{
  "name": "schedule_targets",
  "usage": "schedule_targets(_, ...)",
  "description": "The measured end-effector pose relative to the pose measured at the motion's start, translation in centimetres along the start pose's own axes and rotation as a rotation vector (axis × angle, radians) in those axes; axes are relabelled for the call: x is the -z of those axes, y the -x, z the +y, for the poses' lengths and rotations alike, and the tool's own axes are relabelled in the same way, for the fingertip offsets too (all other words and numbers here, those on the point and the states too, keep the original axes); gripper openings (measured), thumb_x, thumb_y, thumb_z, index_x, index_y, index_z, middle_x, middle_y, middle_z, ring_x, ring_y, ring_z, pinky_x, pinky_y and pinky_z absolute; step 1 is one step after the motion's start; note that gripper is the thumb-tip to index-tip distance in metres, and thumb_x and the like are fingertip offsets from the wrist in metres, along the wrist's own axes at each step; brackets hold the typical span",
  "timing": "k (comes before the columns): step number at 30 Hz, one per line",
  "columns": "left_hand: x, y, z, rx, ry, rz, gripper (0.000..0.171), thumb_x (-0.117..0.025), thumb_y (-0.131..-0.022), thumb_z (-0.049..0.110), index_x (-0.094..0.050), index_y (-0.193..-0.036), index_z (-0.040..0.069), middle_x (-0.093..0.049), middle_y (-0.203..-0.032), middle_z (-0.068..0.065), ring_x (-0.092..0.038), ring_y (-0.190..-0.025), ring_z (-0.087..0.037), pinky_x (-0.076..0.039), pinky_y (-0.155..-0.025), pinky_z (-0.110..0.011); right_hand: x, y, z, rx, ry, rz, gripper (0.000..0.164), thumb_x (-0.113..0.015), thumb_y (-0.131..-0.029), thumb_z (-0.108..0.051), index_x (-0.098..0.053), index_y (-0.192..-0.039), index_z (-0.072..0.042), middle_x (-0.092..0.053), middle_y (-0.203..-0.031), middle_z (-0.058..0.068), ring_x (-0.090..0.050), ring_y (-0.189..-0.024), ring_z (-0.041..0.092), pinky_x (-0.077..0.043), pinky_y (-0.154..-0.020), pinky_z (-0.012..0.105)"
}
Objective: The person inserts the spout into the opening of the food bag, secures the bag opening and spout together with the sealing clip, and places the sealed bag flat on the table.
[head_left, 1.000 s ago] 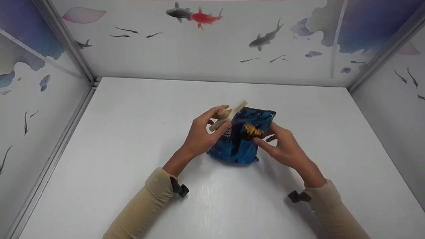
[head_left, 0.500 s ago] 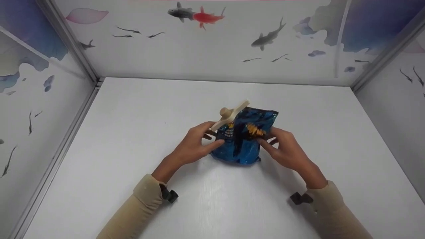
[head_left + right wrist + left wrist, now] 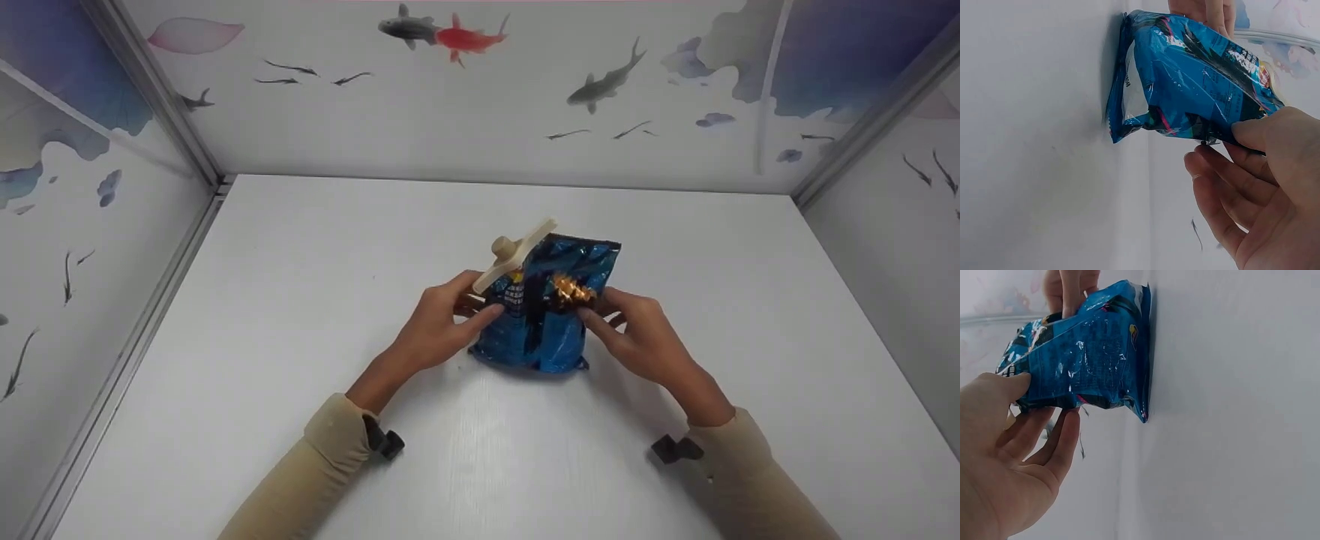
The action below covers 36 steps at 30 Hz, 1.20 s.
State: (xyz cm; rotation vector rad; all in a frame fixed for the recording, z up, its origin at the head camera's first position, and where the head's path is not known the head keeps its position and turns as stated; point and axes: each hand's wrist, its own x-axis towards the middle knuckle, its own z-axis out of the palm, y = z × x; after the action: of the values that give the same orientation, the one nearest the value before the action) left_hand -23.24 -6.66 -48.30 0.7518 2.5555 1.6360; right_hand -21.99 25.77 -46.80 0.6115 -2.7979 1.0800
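A shiny blue snack bag [image 3: 559, 337] stands on the table, its lower end against the white surface. Across its upper left corner sits a cream-coloured bag clip [image 3: 531, 244] with a round cap on it, slanting up to the right. My left hand [image 3: 439, 326] pinches the bag's left side just below the clip, thumb in front and fingers behind. On the opposite side my right hand [image 3: 641, 334] holds the bag's edge between thumb and fingers. Both wrist views show the bag [image 3: 1081, 360] from low down; there, the clip is mostly hidden.
The white tabletop [image 3: 300, 247] surrounds the bag. Panels with painted fish [image 3: 600, 90] stand at the back and on both sides, joined by grey metal posts at the corners.
My left hand has let go of the bag clip and moved down to the bag's left side. The bag and clip have since shifted slightly up and left. My right hand keeps its hold.
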Motion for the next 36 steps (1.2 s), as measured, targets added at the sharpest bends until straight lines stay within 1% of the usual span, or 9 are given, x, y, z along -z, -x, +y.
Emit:
schedule_targets(3,-0.1,0.0,-0.1,0.001,-0.001,0.016,0.042,-0.071,-0.107,0.031,-0.062,-0.144,0.014,-0.076,-0.129,-0.007,-0.078,-0.11,-0.016,-0.065,-0.097,-0.035,-0.2,0.0,0.0,-0.011,-0.01,0.001,0.022,-0.07,-0.108,-0.028,-0.076,-0.12,-0.011,-0.081,-0.103,-0.001,-0.073,-0.093,0.013,-0.061,-0.084,0.023)
schedule_targets(8,-0.2,0.0,-0.2,0.004,0.0,0.033,0.042,-0.07,-0.108,0.032,-0.062,-0.145,0.014,-0.078,-0.124,-0.008,-0.078,-0.106,-0.018,-0.066,-0.094,-0.036,-0.5,0.1,0.2,-0.029,-0.023,0.001,0.021,-0.069,-0.109,-0.03,-0.078,-0.111,-0.012,-0.079,-0.093,-0.003,-0.072,-0.086,0.012,-0.061,-0.082,0.023)
schedule_targets(12,-0.3,0.0,-0.4,0.029,0.012,0.032,0.044,-0.068,-0.109,0.033,-0.059,-0.148,0.015,-0.078,-0.128,-0.008,-0.078,-0.107,-0.018,-0.065,-0.097,-0.035,-0.8,0.0,0.3,-0.062,-0.045,-0.009,0.025,-0.068,-0.109,-0.035,-0.08,-0.107,-0.014,-0.078,-0.089,-0.004,-0.07,-0.084,0.013,-0.061,-0.077,0.024)
schedule_targets(16,-0.4,-0.2,-0.7,0.074,0.026,0.025,0.048,-0.067,-0.109,0.035,-0.055,-0.152,0.014,-0.078,-0.131,-0.009,-0.079,-0.111,-0.018,-0.064,-0.101,-0.035,-1.1,-0.2,0.5,-0.115,-0.065,-0.02,0.029,-0.065,-0.11,-0.041,-0.081,-0.104,-0.016,-0.077,-0.087,-0.003,-0.069,-0.082,0.017,-0.06,-0.072,0.025)
schedule_targets(20,-0.6,-0.2,-1.0,0.122,0.031,0.014,0.054,-0.066,-0.11,0.034,-0.05,-0.157,0.012,-0.078,-0.13,-0.011,-0.078,-0.114,-0.02,-0.063,-0.103,-0.037,-1.4,-0.2,0.7,-0.171,-0.065,-0.038,0.031,-0.063,-0.111,-0.041,-0.081,-0.11,-0.015,-0.077,-0.089,-0.001,-0.068,-0.083,0.019,-0.06,-0.072,0.024)
schedule_targets(24,-0.7,-0.2,-1.2,0.145,0.05,0.005,0.058,-0.065,-0.111,0.031,-0.046,-0.161,0.012,-0.077,-0.131,-0.012,-0.077,-0.118,-0.022,-0.061,-0.106,-0.04,-1.8,-0.2,0.8,-0.208,-0.053,-0.055,0.032,-0.062,-0.112,-0.038,-0.08,-0.117,-0.013,-0.076,-0.092,0.002,-0.066,-0.085,0.02,-0.059,-0.073,0.022)
schedule_targets(28,-0.7,-0.1,-1.3,0.173,0.051,-0.007,0.061,-0.066,-0.111,0.028,-0.042,-0.164,0.013,-0.075,-0.135,-0.014,-0.075,-0.122,-0.023,-0.06,-0.108,-0.041,-2.0,-0.2,0.8,-0.235,-0.065,-0.076,0.033,-0.06,-0.112,-0.038,-0.079,-0.122,-0.012,-0.075,-0.094,0.003,-0.064,-0.087,0.021,-0.058,-0.074,0.022)
schedule_targets(31,-0.8,0.0,-1.4,0.202,0.046,-0.023,0.063,-0.066,-0.111,0.028,-0.039,-0.166,0.014,-0.073,-0.14,-0.014,-0.074,-0.125,-0.024,-0.059,-0.109,-0.041,-2.1,-0.2,0.9,-0.241,-0.073,-0.093,0.034,-0.06,-0.113,-0.038,-0.078,-0.124,-0.012,-0.075,-0.095,0.003,-0.063,-0.088,0.021,-0.058,-0.075,0.023)
schedule_targets(36,-0.8,0.0,-1.3,0.228,0.05,-0.059,0.067,-0.065,-0.111,0.028,-0.034,-0.169,0.012,-0.069,-0.146,-0.016,-0.071,-0.13,-0.026,-0.057,-0.112,-0.043,-2.2,-0.1,1.0,-0.237,-0.08,-0.108,0.035,-0.059,-0.113,-0.038,-0.078,-0.124,-0.011,-0.075,-0.098,0.004,-0.063,-0.09,0.021,-0.058,-0.077,0.024)
